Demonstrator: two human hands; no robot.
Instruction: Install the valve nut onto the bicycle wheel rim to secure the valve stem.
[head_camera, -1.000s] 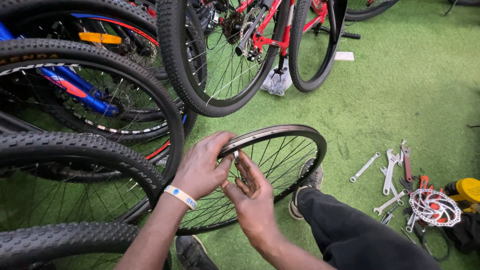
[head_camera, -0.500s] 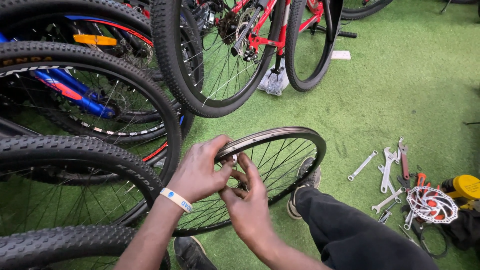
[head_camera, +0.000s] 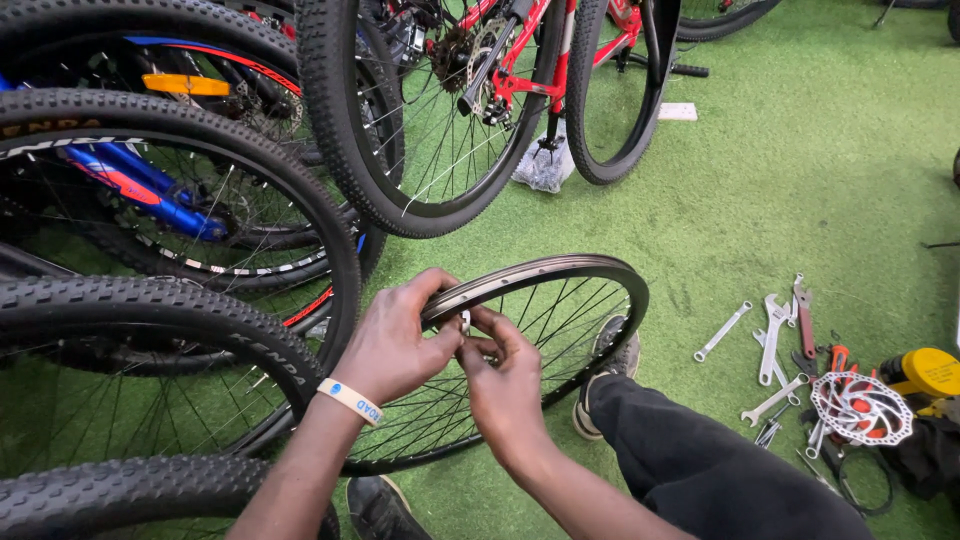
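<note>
A bare bicycle wheel rim (head_camera: 560, 275) with thin spokes stands upright on green turf in front of me. My left hand (head_camera: 395, 340), with a pale wristband, grips the rim's top edge. My right hand (head_camera: 505, 385) pinches a small metal part on a spoke (head_camera: 467, 322) just under the rim, fingertips touching those of the left hand. My dark trouser leg (head_camera: 700, 460) and shoe (head_camera: 612, 345) rest to the right of the wheel.
Knobby-tyred bikes crowd the left, one blue-framed (head_camera: 150, 190), and a red-framed bike (head_camera: 520, 70) stands behind. At right on the turf lie several spanners (head_camera: 775, 330), a brake disc rotor (head_camera: 860, 408) and a yellow tool (head_camera: 925, 372). A crumpled plastic bag (head_camera: 545, 165) lies behind.
Both hands stay on the rim; my right fingers have shifted a little up toward the rim and closer to the left fingertips. The view has drifted slightly.
</note>
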